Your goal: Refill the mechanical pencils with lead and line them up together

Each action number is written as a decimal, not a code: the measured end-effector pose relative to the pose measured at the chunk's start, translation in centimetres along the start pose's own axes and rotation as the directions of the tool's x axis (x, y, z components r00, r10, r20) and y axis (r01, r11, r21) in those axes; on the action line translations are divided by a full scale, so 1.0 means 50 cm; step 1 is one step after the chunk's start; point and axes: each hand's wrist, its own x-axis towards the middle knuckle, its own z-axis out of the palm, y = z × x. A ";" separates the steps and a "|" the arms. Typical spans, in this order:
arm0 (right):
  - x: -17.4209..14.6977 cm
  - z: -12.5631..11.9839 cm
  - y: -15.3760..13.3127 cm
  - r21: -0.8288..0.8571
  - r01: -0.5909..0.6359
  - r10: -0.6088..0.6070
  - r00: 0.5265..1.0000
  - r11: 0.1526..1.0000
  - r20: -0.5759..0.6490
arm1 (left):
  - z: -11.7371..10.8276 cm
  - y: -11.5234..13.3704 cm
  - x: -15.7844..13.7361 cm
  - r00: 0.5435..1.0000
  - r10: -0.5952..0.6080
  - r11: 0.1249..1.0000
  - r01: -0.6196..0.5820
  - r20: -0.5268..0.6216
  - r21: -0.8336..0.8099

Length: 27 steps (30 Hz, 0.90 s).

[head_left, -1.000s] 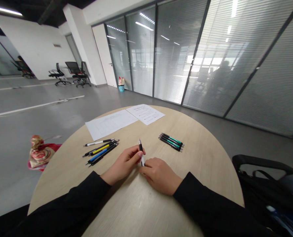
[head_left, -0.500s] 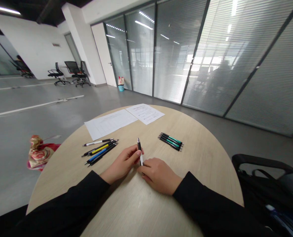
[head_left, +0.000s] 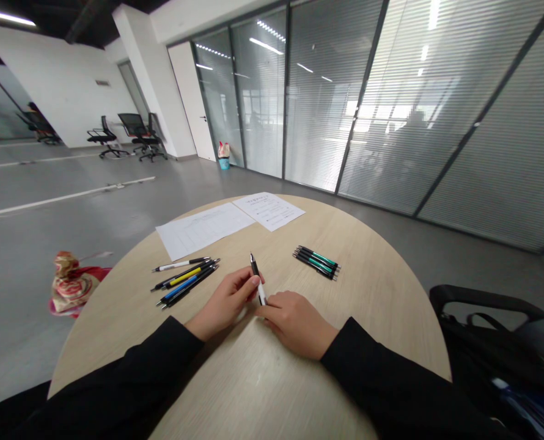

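A black-and-white pen (head_left: 261,293) is held upright and slightly tilted at the middle of the table, its pointed end up and away from me. My left hand (head_left: 230,299) pinches its dark upper part between thumb and fingers. At the lower end, the closed fingers of my right hand (head_left: 294,324) grip the white barrel; that end is partly hidden. To the left lie several loose pens, including a white one (head_left: 180,265), a yellow one (head_left: 184,276) and a blue one (head_left: 180,291). Several green-and-black pens (head_left: 316,263) lie side by side to the right.
Two sheets of paper, a blank-looking form (head_left: 203,229) and a printed page (head_left: 272,212), lie at the far edge of the round wooden table (head_left: 354,342). A chair with a black bag (head_left: 487,342) stands at right; a red-and-gold bag (head_left: 73,287) sits low at left.
The pen's upper end has tipped slightly to the left, and my left fingers have shifted a little with it. The pens lying on the table have stayed in place.
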 end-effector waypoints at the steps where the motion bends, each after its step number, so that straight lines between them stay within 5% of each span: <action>1: -0.001 0.001 0.001 -0.001 0.001 -0.001 1.000 1.000 0.005 | -0.001 0.001 0.000 1.000 0.000 1.000 0.000 0.005 0.003; 9: 0.001 -0.008 -0.003 0.022 -0.037 0.036 0.998 0.999 0.042 | -0.004 -0.008 0.003 1.000 -0.006 1.000 0.007 -0.028 0.031; 16: 0.004 -0.016 -0.001 0.036 -0.196 0.195 0.980 0.980 0.038 | -0.002 -0.004 0.005 0.998 -0.060 0.998 0.060 -0.024 0.031; 27: -0.005 -0.035 0.046 0.036 -0.464 0.462 0.885 0.885 0.054 | -0.003 -0.015 0.007 0.994 -0.111 0.993 0.111 0.011 -0.043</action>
